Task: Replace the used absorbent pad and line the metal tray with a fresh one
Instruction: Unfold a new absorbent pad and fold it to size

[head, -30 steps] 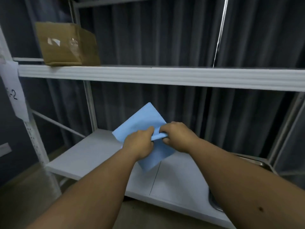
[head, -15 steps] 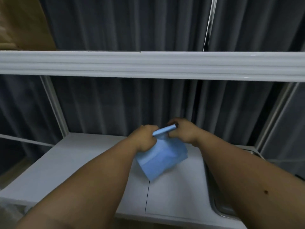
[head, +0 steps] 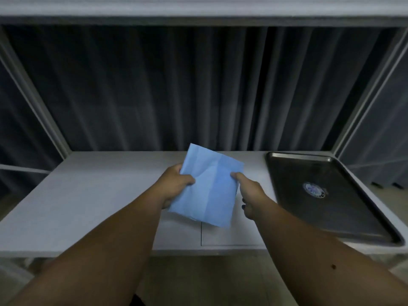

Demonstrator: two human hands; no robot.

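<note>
White shelf [head: 88,208], both hands' grip pinching blue pad [head: 208,191] sides, long axis tilted away, metal tray [head: 326,217] right

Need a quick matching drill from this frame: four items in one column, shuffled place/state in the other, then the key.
Column 1
1. folded light-blue absorbent pad
2. rectangular dark metal tray
3. left hand
4. right hand

Column 2
A. lies bare at the right end of the white shelf
B. grips the pad's left edge
C. held above the shelf, still creased
D. pinches the pad's right edge

Pairs: 1-C, 2-A, 3-B, 4-D
</note>
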